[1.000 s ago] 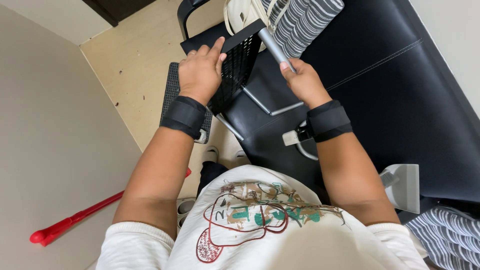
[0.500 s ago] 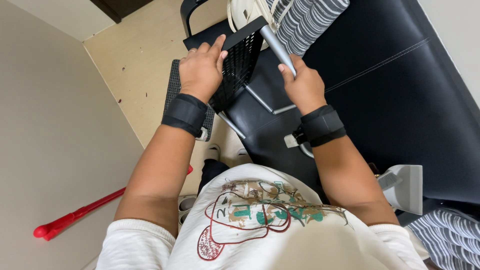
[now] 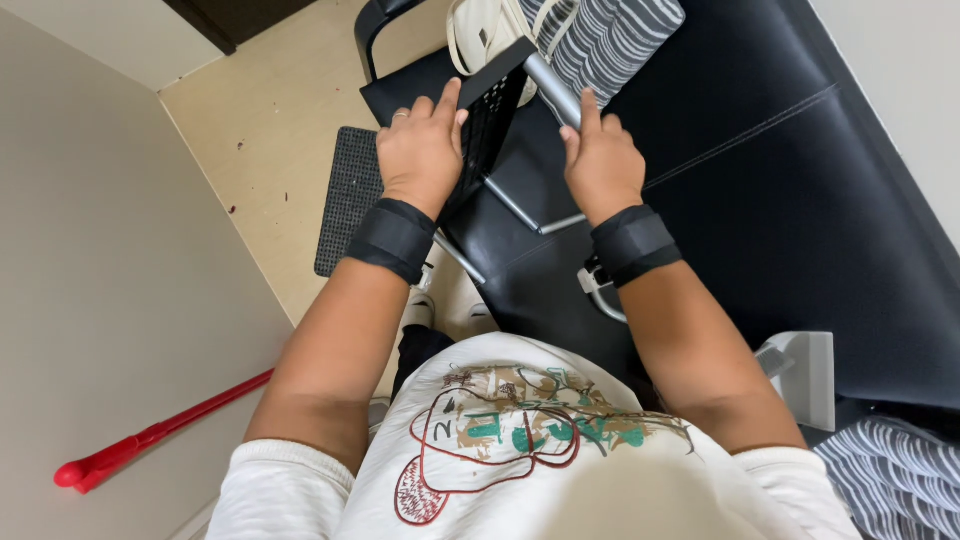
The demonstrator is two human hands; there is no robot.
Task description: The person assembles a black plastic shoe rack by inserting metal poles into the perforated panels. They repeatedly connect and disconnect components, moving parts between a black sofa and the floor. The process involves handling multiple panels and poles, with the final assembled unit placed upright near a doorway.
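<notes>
Left hand (image 3: 425, 150): fingers spread flat on the black mesh panel (image 3: 487, 120), gripping nothing. Right hand (image 3: 600, 160): fingers wrapped round the silver metal tube (image 3: 553, 90), forefinger laid along it. Panel and tube: at 12 o'clock from the person's chest, over the dark seat cushion (image 3: 800, 200). Striped pillow (image 3: 610, 35) at 1 o'clock beyond the tube. Black wrist bands on both forearms. Red handle (image 3: 150, 440) at 8 o'clock by the wall.

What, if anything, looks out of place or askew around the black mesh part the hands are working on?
The black mesh panel sits tilted, propped under the left hand, while the right hand grips a silver tube. A red long-handled tool lies on the floor by the wall, and dark specks mark the floor.
</notes>
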